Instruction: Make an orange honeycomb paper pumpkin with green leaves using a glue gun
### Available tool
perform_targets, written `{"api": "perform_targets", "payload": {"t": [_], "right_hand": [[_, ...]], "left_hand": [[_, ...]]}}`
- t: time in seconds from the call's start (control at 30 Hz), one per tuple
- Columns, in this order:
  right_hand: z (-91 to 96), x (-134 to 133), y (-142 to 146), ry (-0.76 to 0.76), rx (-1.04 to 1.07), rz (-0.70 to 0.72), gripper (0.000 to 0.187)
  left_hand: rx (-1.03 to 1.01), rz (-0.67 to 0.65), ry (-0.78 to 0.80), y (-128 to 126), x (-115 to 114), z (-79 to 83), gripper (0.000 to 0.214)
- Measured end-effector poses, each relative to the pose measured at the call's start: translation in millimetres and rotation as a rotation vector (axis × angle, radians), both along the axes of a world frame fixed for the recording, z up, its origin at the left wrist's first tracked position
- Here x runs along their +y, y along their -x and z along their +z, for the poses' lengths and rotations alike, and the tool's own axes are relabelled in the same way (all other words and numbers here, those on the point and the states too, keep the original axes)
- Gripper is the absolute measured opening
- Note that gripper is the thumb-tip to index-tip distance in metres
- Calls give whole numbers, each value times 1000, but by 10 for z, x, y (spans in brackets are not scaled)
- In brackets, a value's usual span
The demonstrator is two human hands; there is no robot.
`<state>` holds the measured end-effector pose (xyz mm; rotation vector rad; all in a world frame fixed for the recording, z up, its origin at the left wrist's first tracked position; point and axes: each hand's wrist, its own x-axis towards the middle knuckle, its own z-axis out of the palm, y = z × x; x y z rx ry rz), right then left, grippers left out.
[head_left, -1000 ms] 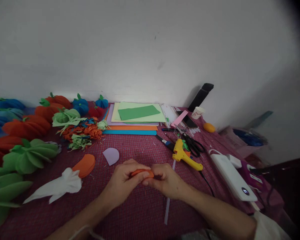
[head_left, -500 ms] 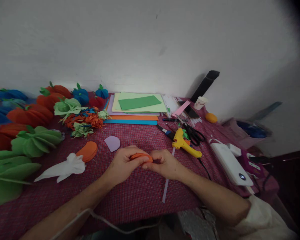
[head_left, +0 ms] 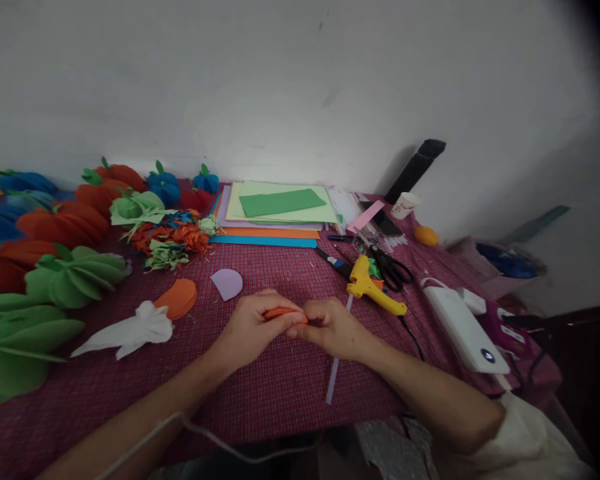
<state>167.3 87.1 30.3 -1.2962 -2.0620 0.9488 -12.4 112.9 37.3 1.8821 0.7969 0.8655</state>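
Observation:
Between my two hands is a small stack of orange paper pieces (head_left: pixel 281 313), seen nearly edge-on above the checked tablecloth. My left hand (head_left: pixel 253 327) wraps round its left end, thumb along the near side. My right hand (head_left: pixel 333 327) pinches the right end, the fingertips of both hands almost meeting. Left of them lie a lilac paper shape (head_left: pixel 227 284) and more orange paper pieces (head_left: pixel 179 298), the latter partly under a crumpled white tissue (head_left: pixel 130 332). A yellow glue gun (head_left: pixel 373 288) rests just beyond my right hand, its pale glue stick (head_left: pixel 333 380) pointing toward the near edge.
Several paper pumpkins (head_left: pixel 75 275) crowd the left side beside shredded paper (head_left: pixel 173 240). Coloured sheets (head_left: pixel 280 203) are stacked by the wall. Black scissors (head_left: pixel 393 268), a utility knife (head_left: pixel 334 261), a paper cup (head_left: pixel 405 205), an orange fruit (head_left: pixel 426 235) and a white power bank (head_left: pixel 464 330) stand rightward.
The view has shifted slightly, so everything sits a little to the right. Both hands keep their hold on the orange paper pieces, which look a bit more edge-on now.

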Motion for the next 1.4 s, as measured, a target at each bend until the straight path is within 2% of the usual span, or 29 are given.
{"api": "perform_targets", "payload": {"t": [0.2, 0.27, 0.4, 0.53, 0.77, 0.87, 0.97, 1.1, 1.2, 1.3, 1.4], "right_hand": [[-18, -2, 1, 35, 41, 34, 34], [-16, 2, -8, 28, 49, 15, 34], [4, 18, -24, 54, 123, -76, 32], [27, 29, -18, 94, 199, -111, 28], [50, 37, -28, 78, 198, -134, 28], [31, 44, -30, 68, 217, -140, 27], [12, 56, -32, -17, 192, -172, 27], [16, 66, -52, -294, 43, -248, 23], [18, 66, -60, -469, -38, -204, 17], [11, 62, -50, -539, -94, -125, 20], [14, 52, -33, -544, -120, -93, 25]], "left_hand": [[29, -4, -13, -7, 9, -7, 16], [15, 2, 27, -6, 13, -12, 15], [4, 40, 137, 23, 34, -22, 27], [72, 85, 102, 63, 64, -18, 17], [96, 108, 110, 80, 70, -24, 19], [116, 165, 118, 76, 83, -58, 24], [-49, 115, 282, 47, 93, -48, 23], [-214, 126, 518, 4, 63, 20, 38], [-247, 104, 646, -8, 21, 37, 41], [-294, 67, 724, -17, -6, 21, 42], [-321, 56, 759, -23, -13, 6, 40]]}}
